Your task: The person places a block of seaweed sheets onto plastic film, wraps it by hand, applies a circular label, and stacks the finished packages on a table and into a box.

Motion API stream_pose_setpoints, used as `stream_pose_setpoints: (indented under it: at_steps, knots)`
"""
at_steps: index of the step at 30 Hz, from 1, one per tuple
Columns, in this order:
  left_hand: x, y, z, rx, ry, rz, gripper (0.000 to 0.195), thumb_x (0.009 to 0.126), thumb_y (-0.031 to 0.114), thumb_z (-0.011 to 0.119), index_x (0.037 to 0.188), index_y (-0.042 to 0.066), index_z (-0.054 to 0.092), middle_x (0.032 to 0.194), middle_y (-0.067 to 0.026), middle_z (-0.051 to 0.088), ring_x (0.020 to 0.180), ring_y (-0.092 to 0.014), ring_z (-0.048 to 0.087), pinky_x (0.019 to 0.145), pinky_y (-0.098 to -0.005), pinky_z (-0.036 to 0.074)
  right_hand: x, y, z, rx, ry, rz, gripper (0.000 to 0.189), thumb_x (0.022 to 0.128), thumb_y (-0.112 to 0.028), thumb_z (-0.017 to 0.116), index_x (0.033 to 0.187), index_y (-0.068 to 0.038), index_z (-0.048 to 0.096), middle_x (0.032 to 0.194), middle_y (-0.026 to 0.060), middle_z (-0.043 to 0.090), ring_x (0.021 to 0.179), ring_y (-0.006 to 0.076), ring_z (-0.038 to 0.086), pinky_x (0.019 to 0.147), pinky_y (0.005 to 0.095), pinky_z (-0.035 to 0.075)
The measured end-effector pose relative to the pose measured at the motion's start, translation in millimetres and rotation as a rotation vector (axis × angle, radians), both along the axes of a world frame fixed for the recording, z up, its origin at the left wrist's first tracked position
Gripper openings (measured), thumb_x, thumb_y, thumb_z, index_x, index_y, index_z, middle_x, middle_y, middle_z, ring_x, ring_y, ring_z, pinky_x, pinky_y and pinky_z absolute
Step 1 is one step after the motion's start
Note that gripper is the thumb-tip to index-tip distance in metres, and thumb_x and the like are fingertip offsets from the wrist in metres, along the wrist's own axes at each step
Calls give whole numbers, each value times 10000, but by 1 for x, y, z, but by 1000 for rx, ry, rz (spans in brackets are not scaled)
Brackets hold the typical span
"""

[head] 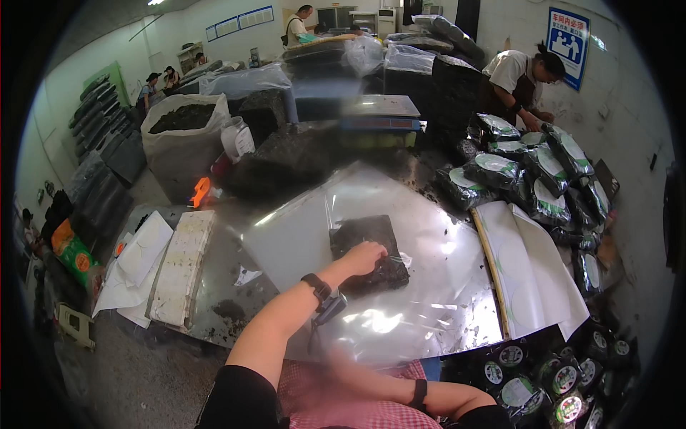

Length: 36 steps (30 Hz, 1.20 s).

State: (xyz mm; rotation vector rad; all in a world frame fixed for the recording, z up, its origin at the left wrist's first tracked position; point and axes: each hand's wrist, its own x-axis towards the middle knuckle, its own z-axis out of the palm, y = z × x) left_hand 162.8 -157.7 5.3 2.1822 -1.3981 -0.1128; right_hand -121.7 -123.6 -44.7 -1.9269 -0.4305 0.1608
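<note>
A flat, dark square block point(370, 230), which looks like pressed dried seaweed, lies on a sheet of clear plastic film point(289, 236) spread over the shiny metal table point(214, 292). My left hand point(364, 258) rests over the block's middle with its fingers curled. Whether it pinches the film there cannot be told. A black band circles the left wrist, and a small dark object point(331, 310) sits just below it, its kind unclear. My right hand point(343, 367) is blurred by motion at the table's front edge, before the red checked apron point(364, 415).
At left lie a pale board point(182, 268) and white papers point(142, 249). An orange tool point(200, 192) stands behind them, near a white sack point(182, 145) of dark flakes. A scale point(380, 118) is at the back. Labelled packs point(546, 198) pile up at right, near a co-worker point(514, 86).
</note>
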Motion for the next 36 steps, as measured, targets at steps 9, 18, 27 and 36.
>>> stream_pose_setpoints:
  at_steps: [9, 18, 27, 36]
  knots:
    - [1, 26, 7, 0, 33, 3, 329, 769, -57, 482, 1044, 59, 622, 974, -128, 628, 933, -309, 570, 814, -386, 464, -53, -79, 57, -753, -7, -222, 619, 893, -268, 475, 1286, 187, 327, 1370, 372, 307, 1306, 514, 267, 1090, 570, 225]
    - [-7, 13, 10, -62, 35, -15, 352, 735, -102, 489, 1014, 65, 624, 941, -83, 594, 930, -277, 547, 818, -363, 457, 73, -319, 40, 878, 340, -1048, 786, 967, -544, 320, 1403, 103, 218, 1302, 265, 481, 1067, 331, 601, 875, 369, 512]
    - [-17, 28, 21, -71, 23, 32, 262, 798, -52, 535, 1027, 48, 615, 992, -97, 569, 970, -304, 526, 852, -376, 451, 147, -297, 30, -1091, -189, -954, 377, 945, -222, 490, 1309, -123, 493, 1261, 260, 520, 956, 349, 629, 804, 440, 506]
    - [-20, 19, 26, -54, 41, 64, 228, 802, -14, 576, 1007, 82, 605, 1003, -68, 549, 978, -283, 513, 859, -364, 449, 103, -391, 32, 360, 429, -1099, 454, 935, -343, 499, 1277, -45, 531, 1066, 139, 648, 784, 176, 658, 641, 262, 490]
